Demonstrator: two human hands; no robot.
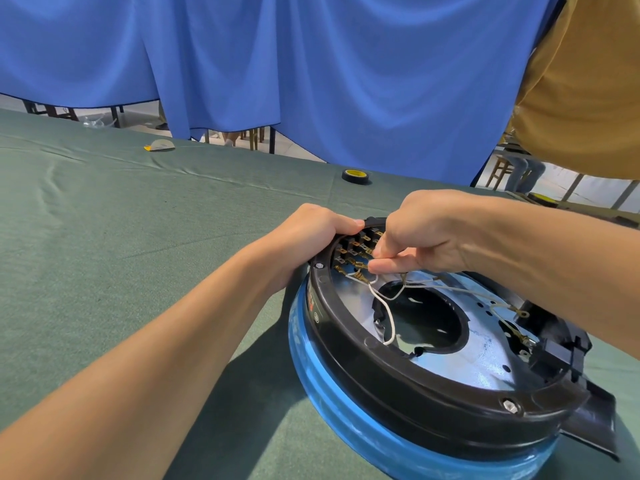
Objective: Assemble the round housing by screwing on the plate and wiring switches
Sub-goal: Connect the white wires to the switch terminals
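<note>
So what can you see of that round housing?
The round housing lies flat on the green cloth: a blue ribbed body, a black plastic ring with screws, a shiny metal plate with a central hole. Brass terminals line its far inner wall; thin wires trail across. The left hand grips its rim; the right hand pinches one.

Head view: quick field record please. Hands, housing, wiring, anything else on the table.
left hand: grips the far rim of the housing
right hand: pinches a thin wire by the switch terminals
housing: black ring on a blue base, metal plate inside, screw head in the rim
wiring: white wire loops loose over the plate's hole
table: green cloth; tape roll beyond the housing
</note>
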